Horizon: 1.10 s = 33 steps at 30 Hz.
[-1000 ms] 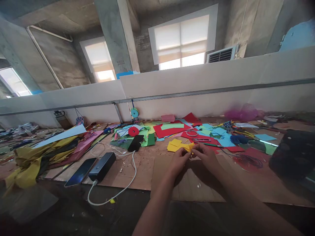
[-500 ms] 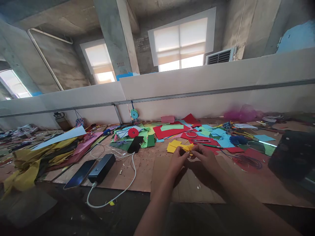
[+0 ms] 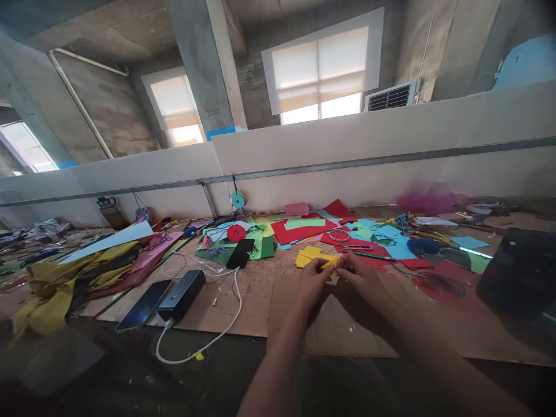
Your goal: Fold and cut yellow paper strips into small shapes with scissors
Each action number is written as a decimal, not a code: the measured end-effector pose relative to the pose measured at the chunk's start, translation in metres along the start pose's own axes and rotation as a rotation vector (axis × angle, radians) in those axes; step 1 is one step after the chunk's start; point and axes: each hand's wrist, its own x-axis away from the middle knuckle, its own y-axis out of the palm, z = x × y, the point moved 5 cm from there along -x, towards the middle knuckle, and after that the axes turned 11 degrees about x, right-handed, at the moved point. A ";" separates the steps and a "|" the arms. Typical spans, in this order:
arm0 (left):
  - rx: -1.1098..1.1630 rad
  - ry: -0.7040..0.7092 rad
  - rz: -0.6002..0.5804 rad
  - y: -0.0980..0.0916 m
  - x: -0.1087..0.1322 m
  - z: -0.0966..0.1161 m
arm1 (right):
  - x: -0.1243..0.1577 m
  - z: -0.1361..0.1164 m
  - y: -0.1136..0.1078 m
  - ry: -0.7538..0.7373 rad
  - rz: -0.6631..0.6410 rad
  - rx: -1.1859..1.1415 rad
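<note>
A small piece of yellow paper (image 3: 330, 260) is pinched between my two hands; it looks folded, and its lower part is hidden by the fingers. My left hand (image 3: 313, 279) grips its left side with closed fingers. On its right side, my right hand (image 3: 357, 274) holds it between thumb and fingertips. Both hands are above a sheet of brown cardboard (image 3: 299, 324). Just behind the left hand lie several yellow paper pieces (image 3: 307, 255). Scissors (image 3: 356, 247) and a green pen (image 3: 369, 255) rest on red paper beyond the right hand.
Coloured paper, including a red sheet (image 3: 282, 231) and blue pieces (image 3: 402, 246), covers the back of the table. To the left are a phone (image 3: 143, 305), a black power bank (image 3: 182, 294) and its white cable (image 3: 234, 315). A dark box (image 3: 516, 272) stands at right.
My fingers have shifted slightly around the yellow paper, which now lies flatter between them. The whole view has moved a little; the table's things stay in place.
</note>
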 end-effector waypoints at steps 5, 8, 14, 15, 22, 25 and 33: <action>-0.024 0.007 0.011 0.000 -0.001 0.000 | -0.001 0.003 -0.001 0.006 0.022 0.007; -0.049 0.017 0.006 0.002 0.000 0.002 | -0.001 0.004 -0.002 0.005 0.032 0.010; -0.074 0.034 -0.011 0.003 0.003 0.005 | -0.002 0.003 -0.002 0.013 0.042 0.000; -0.073 0.032 -0.015 0.003 0.003 0.005 | -0.002 0.003 -0.002 0.015 0.045 0.001; 0.015 -0.020 0.001 0.003 0.002 0.008 | 0.000 0.000 0.002 0.018 -0.013 0.013; 0.070 -0.069 0.003 0.003 0.003 0.007 | 0.000 0.000 0.003 0.015 -0.035 0.038; 0.159 -0.152 0.007 0.003 0.004 0.001 | 0.002 -0.005 0.000 0.038 -0.038 0.081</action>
